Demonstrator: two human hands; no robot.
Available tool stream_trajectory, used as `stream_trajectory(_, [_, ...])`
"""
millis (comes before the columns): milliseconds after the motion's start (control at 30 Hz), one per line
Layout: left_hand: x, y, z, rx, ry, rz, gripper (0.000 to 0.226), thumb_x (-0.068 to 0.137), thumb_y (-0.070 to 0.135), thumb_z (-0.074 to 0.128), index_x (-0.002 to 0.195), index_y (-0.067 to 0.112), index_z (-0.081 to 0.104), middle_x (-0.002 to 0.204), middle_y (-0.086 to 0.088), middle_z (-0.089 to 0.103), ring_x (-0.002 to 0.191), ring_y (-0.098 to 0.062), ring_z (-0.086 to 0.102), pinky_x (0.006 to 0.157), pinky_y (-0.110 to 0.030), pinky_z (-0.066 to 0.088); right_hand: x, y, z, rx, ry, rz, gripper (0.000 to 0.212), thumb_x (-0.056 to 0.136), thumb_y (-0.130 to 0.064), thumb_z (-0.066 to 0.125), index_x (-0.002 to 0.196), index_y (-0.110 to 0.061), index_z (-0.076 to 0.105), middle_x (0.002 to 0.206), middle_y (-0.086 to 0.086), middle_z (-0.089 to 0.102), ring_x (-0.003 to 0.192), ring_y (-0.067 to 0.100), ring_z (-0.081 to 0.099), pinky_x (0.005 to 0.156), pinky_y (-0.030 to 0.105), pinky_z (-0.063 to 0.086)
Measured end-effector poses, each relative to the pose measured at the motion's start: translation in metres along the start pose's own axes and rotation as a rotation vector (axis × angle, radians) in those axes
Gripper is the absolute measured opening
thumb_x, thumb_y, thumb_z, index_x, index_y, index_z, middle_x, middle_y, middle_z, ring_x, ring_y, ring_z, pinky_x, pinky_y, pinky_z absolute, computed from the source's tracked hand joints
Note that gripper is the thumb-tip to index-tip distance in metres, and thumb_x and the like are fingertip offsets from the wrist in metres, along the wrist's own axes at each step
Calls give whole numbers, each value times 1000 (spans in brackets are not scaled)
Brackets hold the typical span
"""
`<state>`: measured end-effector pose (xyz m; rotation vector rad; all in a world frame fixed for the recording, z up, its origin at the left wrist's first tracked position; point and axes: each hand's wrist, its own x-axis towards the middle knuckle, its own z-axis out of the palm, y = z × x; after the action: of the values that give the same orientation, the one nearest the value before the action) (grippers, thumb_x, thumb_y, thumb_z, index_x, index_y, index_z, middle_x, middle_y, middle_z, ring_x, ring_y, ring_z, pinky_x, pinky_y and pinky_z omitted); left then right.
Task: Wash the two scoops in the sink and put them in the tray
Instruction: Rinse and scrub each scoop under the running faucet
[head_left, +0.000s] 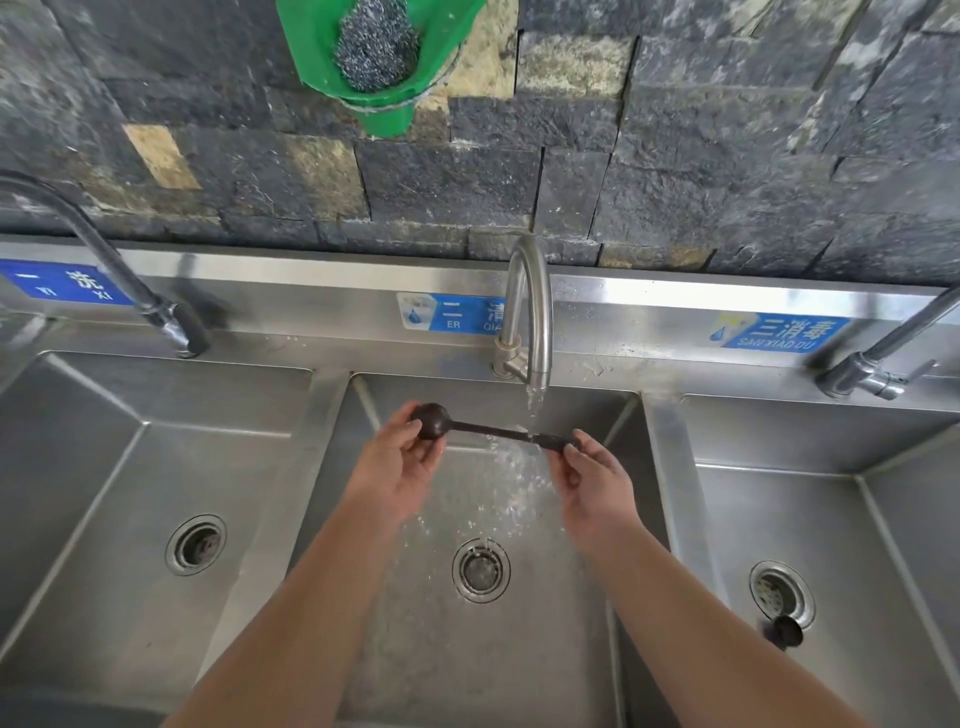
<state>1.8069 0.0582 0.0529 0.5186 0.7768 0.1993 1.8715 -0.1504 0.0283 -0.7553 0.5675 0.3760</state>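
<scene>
Hands hold one dark scoop (488, 429) level over the middle sink (519, 649): the left hand (400, 462) closes its fingers around the round bowl, the right hand (592, 478) pinches the handle's end. Water from the middle faucet (530, 306) strikes the handle. Another dark object (787, 630) lies by the right basin's drain (781, 592).

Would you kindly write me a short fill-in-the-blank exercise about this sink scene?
1. The scoop is held over the ______ basin of the three.
2. Its round bowl end is in the ______ hand.
3. Water from the tap lands on the scoop's ______.
4. The steel wool sits in a ______ holder on the wall.

Missing words: middle; left; handle; green
</scene>
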Motion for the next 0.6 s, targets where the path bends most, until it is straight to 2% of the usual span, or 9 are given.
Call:
stream_trajectory(100, [-4,10,-13,-56,20,50,19,93,6,53,100,15,68,87,-12,75,80,-20,72,64,-27,59,-2,16,15,4,-35,53,27,91,17,48,110,0,59,94,17,66,73,21,74,72,28,61])
stream_trajectory(200, [-7,18,-22,-113,35,112,14,92,14,57,97,19,69,80,-6,75,78,-16,68,71,-26,56,-6,28,29,-39,-69,107,30,90,17,50,112,-1,59,93,17,67,66,18,73,74,29,60])
stream_trajectory(300, [-7,19,-32,-169,54,154,15,91,15,57,99,22,67,82,-4,72,80,-16,63,78,-26,50,-10,33,36,-150,-95,135,27,90,13,53,102,-10,60,85,13,67,60,16,69,61,26,59])
stream_trajectory(367, [-3,14,-34,-144,87,144,13,93,15,56,100,21,66,88,-6,69,81,-16,62,72,-24,52,-13,30,36,-245,-86,98,25,90,9,55,95,-15,60,76,6,64,56,13,64,49,21,53])
stream_trajectory(433, [1,4,-30,-65,131,102,13,94,13,54,98,19,64,91,-9,66,77,-16,61,60,-22,55,-16,22,31,-293,-68,41,23,91,7,56,95,-15,61,73,3,61,54,12,59,45,19,47])
stream_trajectory(500, [4,-11,-25,48,154,21,15,94,9,53,100,18,63,97,-13,65,79,-20,63,55,-25,56,-24,10,21,-293,-73,0,20,91,6,56,94,-12,64,73,5,64,57,13,62,49,20,50])
stream_trajectory(600, [6,-38,-15,249,115,-106,20,94,13,57,111,23,61,105,-11,64,87,-30,66,61,-35,56,-43,-6,1,-307,-176,-84,26,92,5,56,82,-14,71,76,6,70,68,15,68,62,22,55])
